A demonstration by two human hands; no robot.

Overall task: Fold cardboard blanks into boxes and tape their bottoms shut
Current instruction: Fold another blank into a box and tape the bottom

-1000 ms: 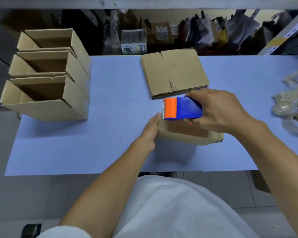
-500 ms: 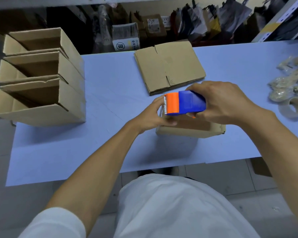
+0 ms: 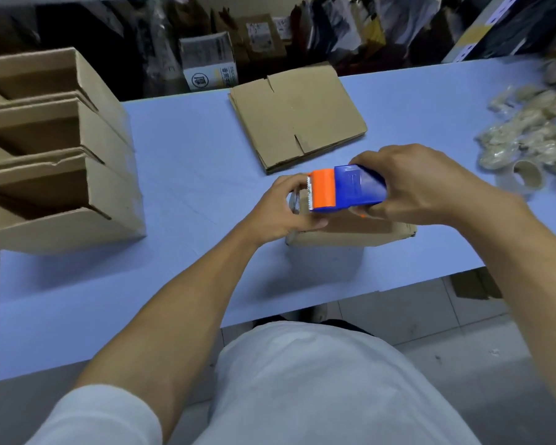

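A small cardboard box [image 3: 350, 234] stands bottom-up near the front edge of the blue table [image 3: 180, 194]. My right hand [image 3: 421, 184] grips a blue and orange tape dispenser [image 3: 344, 191] just above the box. At the dispenser's toothed orange end, my left hand [image 3: 286, 210] pinches the clear tape end, thumb lying on the box top. A stack of flat cardboard blanks [image 3: 297, 115] lies behind the box.
Three folded open boxes [image 3: 55, 149] lie stacked on their sides at the left of the table. Crumpled tape scraps and a tape roll core [image 3: 527, 175] sit at the right. Shelves with packages run behind the table.
My left hand rose from the box's left side to the dispenser's orange end and took the tape end. The dispenser stayed over the box; the camera tilted.
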